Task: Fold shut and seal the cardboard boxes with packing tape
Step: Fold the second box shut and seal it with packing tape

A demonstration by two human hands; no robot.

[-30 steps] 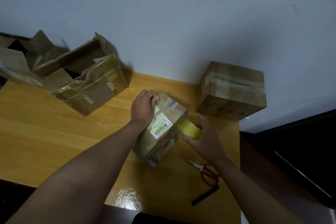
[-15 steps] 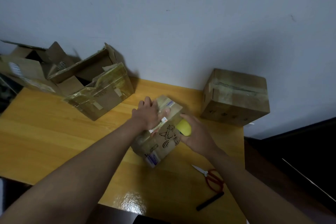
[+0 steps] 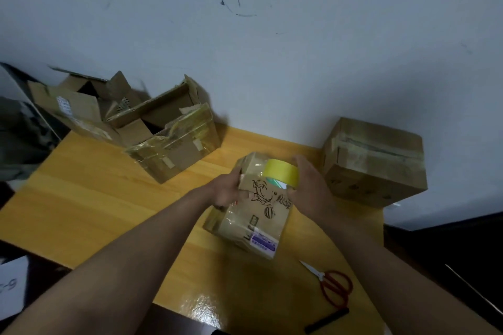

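Fingers of the right hand [image 3: 310, 187] curl round the tape roll [image 3: 281, 173] atop the small box [image 3: 255, 212] mid-desk; left hand [image 3: 227, 190] grips its left side (scissors lie nearer).

Yellow tape roll [image 3: 280, 173] atop tilted, printed cardboard box [image 3: 258, 215].

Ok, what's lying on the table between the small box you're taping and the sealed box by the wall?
Only the right hand holding the yellow tape roll sits there in the head view.
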